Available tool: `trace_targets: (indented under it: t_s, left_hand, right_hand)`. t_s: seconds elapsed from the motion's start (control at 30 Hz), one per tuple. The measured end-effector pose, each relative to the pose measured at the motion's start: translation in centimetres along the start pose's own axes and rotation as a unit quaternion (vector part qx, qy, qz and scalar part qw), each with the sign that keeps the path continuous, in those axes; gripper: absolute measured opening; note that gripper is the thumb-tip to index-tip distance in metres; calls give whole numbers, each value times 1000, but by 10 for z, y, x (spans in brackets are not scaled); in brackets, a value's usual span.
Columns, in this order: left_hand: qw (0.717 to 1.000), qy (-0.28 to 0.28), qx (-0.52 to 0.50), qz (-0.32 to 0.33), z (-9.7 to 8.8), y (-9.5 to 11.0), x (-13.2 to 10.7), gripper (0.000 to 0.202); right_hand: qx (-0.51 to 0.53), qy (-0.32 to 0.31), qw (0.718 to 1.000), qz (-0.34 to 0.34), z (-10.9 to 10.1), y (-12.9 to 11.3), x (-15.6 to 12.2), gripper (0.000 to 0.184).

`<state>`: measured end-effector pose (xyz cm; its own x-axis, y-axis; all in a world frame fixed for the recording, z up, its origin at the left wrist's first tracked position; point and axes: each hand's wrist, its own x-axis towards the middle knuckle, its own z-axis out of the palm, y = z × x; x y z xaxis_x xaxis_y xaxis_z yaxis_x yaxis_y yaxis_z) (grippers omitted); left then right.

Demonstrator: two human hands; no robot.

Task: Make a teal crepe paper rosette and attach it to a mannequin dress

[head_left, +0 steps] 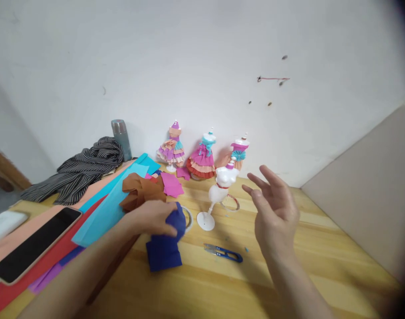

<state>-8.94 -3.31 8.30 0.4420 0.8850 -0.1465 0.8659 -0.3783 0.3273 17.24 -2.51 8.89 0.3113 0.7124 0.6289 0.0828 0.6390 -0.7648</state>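
My left hand (152, 217) rests on the wooden table (289, 274) with its fingers closed on a folded dark blue paper piece (165, 248). My right hand (275, 208) hovers above the table, palm turned inward, fingers spread and holding nothing. Between the hands stands a bare white mannequin figure (219, 192) on a round base, tilted to the left. Blue thread snips (224, 252) lie flat in front of it. A crumpled brown paper (141, 190) sits just beyond my left hand.
Three paper-dressed mannequins (202, 157) stand against the white wall. Coloured paper sheets (106, 208), a phone (36, 243), a striped cloth (79, 170) and a grey flask (121, 137) fill the left. Tape rolls (231, 203) lie near the white figure.
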Motion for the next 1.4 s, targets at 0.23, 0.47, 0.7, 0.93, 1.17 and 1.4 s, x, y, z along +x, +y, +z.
trace_targets:
  t_s: [0.23,0.47,0.7,0.93,1.17,1.4]
  left_hand:
    - [984,-125,128,10,48,19,-26,81]
    - [997,-4,69,-21,30,19,-12,17]
    - [956,217,123,-157,-13,-22,17,28]
    - [963,138,100,-211,9,-49,40,25]
    - [976,130,125,-120,43,-7,42,28]
    - [991,51,85,-87,42,4,30,56]
  right_hand:
    - [8,-13,1000,-6,0,-6,-1,36]
    - [-5,-31,999,-9,2,-6,-3,35]
    - [-12,-31,999,-11,2,-4,-4,34]
    - [-15,-44,999,-4,3,-2,-4,34]
    - [-33,-53,998,1,5,2,-5,32]
    - [-63,-47,997,-4,5,3,-6,36]
